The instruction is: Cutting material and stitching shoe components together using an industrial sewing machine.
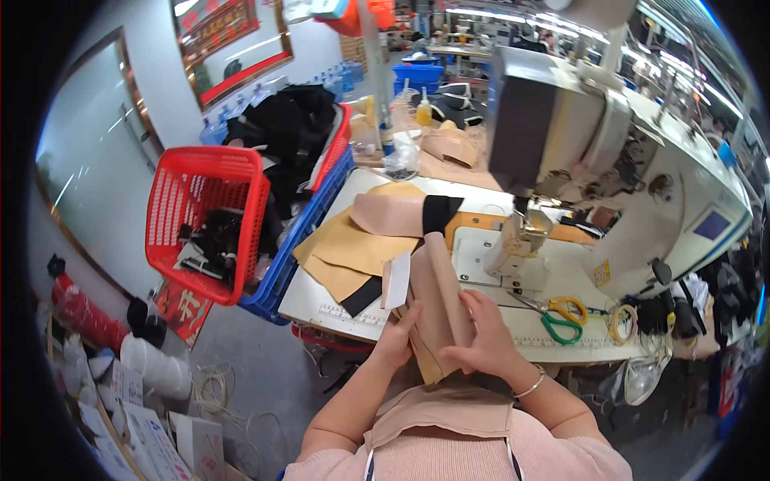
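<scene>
Between my hands is a folded pinkish-beige leather piece (431, 293) with a tan underside, held in front of me at the table's near edge. My left hand (395, 335) grips its left edge, thumb on top. On the other side, my right hand (486, 333) has its fingers around the right edge and its thumb low on the fold. A small white and pink strip (396, 282) stands up by my left hand. Beyond lie tan pieces (349, 247), a pink piece (385, 213) and a black piece (441, 213). What lies under my fingers is hidden.
A sewing machine (553, 120) stands at the right on the white table (333, 301). Scissors with green and yellow handles (565, 319) lie near its front edge, beside a tape roll (622, 323). At left, a red basket (257, 184) sits by a blue crate (301, 248) of black material.
</scene>
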Available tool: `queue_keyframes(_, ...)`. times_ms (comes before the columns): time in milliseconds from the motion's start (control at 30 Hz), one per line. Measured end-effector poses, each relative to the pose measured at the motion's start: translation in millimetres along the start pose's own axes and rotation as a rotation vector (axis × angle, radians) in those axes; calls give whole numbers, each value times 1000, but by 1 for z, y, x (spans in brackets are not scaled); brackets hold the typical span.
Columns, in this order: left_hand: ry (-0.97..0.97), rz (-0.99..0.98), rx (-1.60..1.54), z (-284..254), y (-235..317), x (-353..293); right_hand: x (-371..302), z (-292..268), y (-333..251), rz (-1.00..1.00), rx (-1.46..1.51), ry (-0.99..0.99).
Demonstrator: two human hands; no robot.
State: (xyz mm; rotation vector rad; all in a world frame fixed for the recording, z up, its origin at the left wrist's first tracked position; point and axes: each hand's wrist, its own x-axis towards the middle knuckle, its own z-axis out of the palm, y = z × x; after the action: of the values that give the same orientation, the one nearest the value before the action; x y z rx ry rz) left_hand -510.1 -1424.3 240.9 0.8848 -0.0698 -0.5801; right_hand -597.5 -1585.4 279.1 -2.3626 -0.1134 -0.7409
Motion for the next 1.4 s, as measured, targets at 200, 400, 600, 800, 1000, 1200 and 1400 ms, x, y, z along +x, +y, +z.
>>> queue_keyframes(200, -139, 3, -183, -12, 10, 14, 8, -10, 30, 435, 249, -311)
queue_keyframes(400, -97, -83, -221, -35, 31, 35, 12, -11, 44, -65, -399, 25)
queue_keyframes(600, 207, 466, 503, -25, 6, 28, 12, 49, 19, 129, -275, -197)
queue_keyframes(800, 173, 1192, 1444, -32, 6, 10, 14, 69, 18, 140, -293, -335)
queue_keyframes(1000, 311, 802, 1712, -26, -7, 26, 15, 70, 29, 54, -264, -313)
queue_keyframes(1200, 325, 634, 1534, -20, -11, 39, 19, 53, 36, 203, 255, -90)
queue_keyframes(1400, 199, 394, 1057, -37, 2, 66, 1, -24, 30, 525, 982, 182)
